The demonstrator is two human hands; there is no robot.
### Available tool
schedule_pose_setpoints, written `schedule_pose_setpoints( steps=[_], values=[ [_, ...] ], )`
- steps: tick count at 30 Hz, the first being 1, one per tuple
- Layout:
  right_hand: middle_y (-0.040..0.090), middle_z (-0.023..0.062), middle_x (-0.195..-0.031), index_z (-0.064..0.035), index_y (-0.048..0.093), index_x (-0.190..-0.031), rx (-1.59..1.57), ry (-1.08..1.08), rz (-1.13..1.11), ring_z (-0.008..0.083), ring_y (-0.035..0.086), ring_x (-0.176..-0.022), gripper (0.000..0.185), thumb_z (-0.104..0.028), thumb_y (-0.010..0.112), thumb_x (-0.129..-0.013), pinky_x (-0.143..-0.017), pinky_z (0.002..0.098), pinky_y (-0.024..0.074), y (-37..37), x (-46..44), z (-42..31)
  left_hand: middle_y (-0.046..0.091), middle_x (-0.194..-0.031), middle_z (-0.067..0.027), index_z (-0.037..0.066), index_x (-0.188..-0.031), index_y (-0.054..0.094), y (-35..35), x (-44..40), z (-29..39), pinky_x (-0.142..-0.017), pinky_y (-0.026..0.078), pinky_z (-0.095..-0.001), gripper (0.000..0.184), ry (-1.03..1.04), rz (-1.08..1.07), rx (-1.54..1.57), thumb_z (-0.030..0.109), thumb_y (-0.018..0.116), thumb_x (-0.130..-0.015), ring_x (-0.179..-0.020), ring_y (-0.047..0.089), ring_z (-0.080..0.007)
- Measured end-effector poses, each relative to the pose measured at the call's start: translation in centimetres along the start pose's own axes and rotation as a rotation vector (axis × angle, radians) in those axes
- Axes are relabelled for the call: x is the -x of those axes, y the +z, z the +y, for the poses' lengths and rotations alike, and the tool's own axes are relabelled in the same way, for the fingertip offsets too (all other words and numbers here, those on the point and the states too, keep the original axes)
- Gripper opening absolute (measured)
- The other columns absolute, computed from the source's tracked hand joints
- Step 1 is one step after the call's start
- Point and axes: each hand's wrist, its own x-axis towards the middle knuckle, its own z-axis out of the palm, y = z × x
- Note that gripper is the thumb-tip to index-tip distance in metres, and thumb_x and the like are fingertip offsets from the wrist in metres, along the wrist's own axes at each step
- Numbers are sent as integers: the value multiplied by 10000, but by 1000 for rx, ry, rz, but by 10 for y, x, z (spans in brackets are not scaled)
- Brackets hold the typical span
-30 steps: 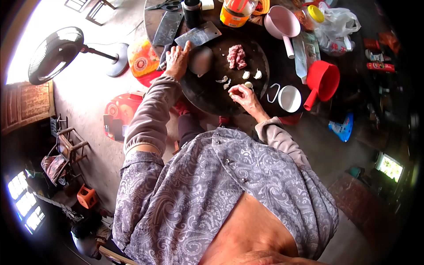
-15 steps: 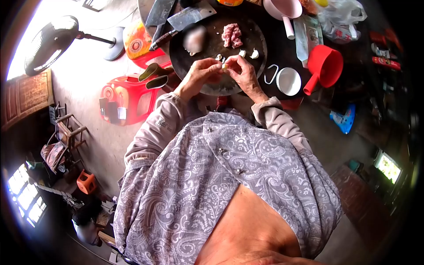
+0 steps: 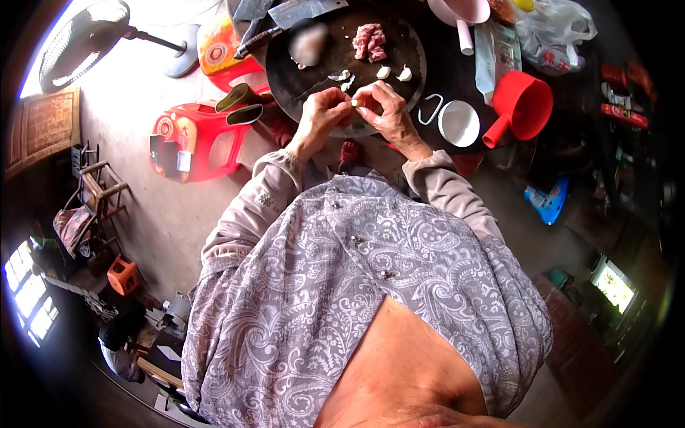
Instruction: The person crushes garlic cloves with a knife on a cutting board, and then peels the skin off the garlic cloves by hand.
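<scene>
My left hand (image 3: 318, 123) and my right hand (image 3: 391, 120) meet over the near edge of a round dark board (image 3: 285, 78). A small pale garlic clove (image 3: 355, 103) sits between their pinched fingertips. Beyond them on the board lie two garlic cloves (image 3: 384, 73) (image 3: 404, 74), scraps of peel (image 3: 345, 77) and a heap of cut pinkish meat (image 3: 369, 42). At the board's far left is a blurred whitish patch I cannot make out. A cleaver (image 3: 305, 10) rests at the far edge, its dark handle pointing left.
Right of the board are a white mug (image 3: 459, 124), a red dipper (image 3: 526, 104), a pink dipper (image 3: 464, 10) and a plastic bag (image 3: 553, 36). Red stools (image 3: 207, 146) and a standing fan (image 3: 85, 46) are on the left. Another person (image 3: 120, 349) is at lower left.
My left hand has left the cleaver's blade and come to my right hand, its fingers now pinched at the clove. The cleaver's handle is now uncovered. The view has shifted.
</scene>
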Motion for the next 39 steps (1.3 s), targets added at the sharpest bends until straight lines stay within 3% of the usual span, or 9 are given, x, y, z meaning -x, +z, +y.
schedule_pose_setpoints(
  steps=[4,11,16,20,24,27,33,36,39],
  values=[
    [618,5,-900,-59,589,-1014,-413,231,77,73,609,-765,204,-27,701,-846,-719,236,504,10,9,3,633,-806,-32,16,-958,615,6,3,-6,-643,492,-226,145,10,63,132,158,606,-931,-681,581,-86],
    [621,-16,-879,-82,577,-1092,-924,431,83,59,594,-737,188,-86,655,-921,-682,207,488,5,20,12,639,-797,-40,6,-955,610,2,4,-21,-608,479,-232,153,32,216,207,155,610,-919,-659,565,-88],
    [639,-3,-909,-63,576,-1111,-852,440,10,71,637,-770,210,-94,659,-920,-667,205,500,-1,21,11,641,-927,-26,36,-1058,576,13,4,2,-720,496,-221,173,-20,-70,336,166,600,-945,-803,598,-79],
    [662,1,-950,-48,598,-1105,-781,377,-30,71,647,-831,208,-59,661,-907,-707,217,518,0,20,12,642,-923,-32,37,-1042,574,13,0,-1,-722,501,-234,256,-20,-125,257,268,636,-951,-806,603,-85],
    [667,1,-948,-30,624,-1065,-621,266,-16,70,649,-856,175,-33,662,-895,-738,235,530,2,18,11,633,-890,-22,39,-1015,581,14,2,3,-711,500,-236,209,-4,-93,240,232,627,-951,-784,591,-79],
    [669,0,-937,-33,635,-1051,-646,339,6,56,634,-843,148,-48,655,-905,-730,224,518,3,19,2,622,-868,-17,37,-992,585,12,3,1,-693,501,-243,175,17,-69,236,206,610,-953,-759,581,-79],
    [678,15,-954,-65,636,-1075,-1150,629,136,63,616,-806,149,-116,637,-935,-711,213,504,17,21,7,596,-823,-14,40,-954,586,5,2,-14,-654,499,-254,146,12,23,336,186,587,-960,-709,559,-86],
    [680,22,-960,-74,631,-1088,-1322,608,160,76,634,-800,158,-132,637,-941,-685,213,511,15,16,8,588,-815,-12,43,-946,582,5,4,-19,-643,492,-251,143,16,67,397,185,588,-962,-701,553,-88],
    [681,23,-962,-74,630,-1087,-1273,656,180,81,642,-787,163,-146,642,-941,-659,207,512,10,16,7,582,-812,-9,43,-948,575,3,3,-21,-637,480,-244,134,43,82,394,175,598,-958,-699,547,-86]
  ],
)
